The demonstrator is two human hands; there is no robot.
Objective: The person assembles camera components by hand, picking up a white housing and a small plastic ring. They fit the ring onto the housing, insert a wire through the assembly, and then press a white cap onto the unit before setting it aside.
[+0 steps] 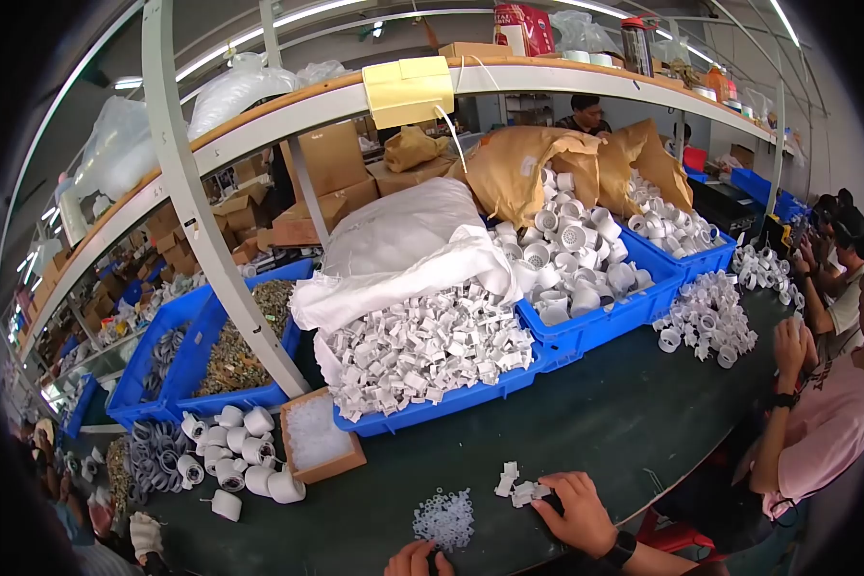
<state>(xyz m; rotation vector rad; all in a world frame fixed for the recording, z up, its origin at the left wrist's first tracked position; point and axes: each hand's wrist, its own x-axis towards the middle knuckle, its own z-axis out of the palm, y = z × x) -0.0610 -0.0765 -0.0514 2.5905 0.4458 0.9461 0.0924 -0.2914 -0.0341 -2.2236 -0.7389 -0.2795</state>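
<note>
On the dark green tabletop, my right hand reaches in from the lower edge. Its fingers and thumb close around one end of a small group of white plastic clips. My left hand is at the bottom edge, fingers curled inward; whatever they hold is hidden. Just above it lies a loose pile of tiny translucent rings. Straight ahead, a blue bin carries a heap of similar white plastic pieces, partly under a white sack.
A cardboard box of small clear parts stands left of the bin, beside white cylindrical housings. More blue bins hold white cups. Clear cups lie at right, near a person in pink. A shelf post rises at left.
</note>
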